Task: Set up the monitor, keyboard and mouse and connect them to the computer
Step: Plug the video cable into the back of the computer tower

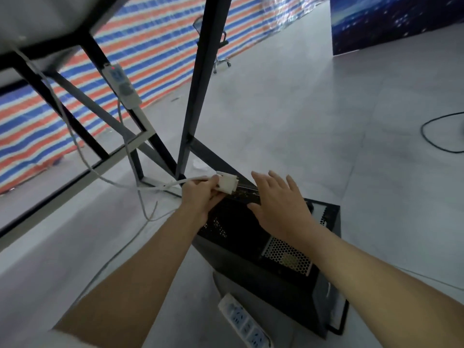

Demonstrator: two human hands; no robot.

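The left hand [200,190] pinches the rigid white plug [227,183] by its body; the right hand [281,204], fingers spread, steadies the heavy computer [251,247].

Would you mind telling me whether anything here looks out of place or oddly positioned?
Yes: a white power strip hangs off the desk frame by its cable rather than lying flat. Another power strip lies on the floor beside the computer.
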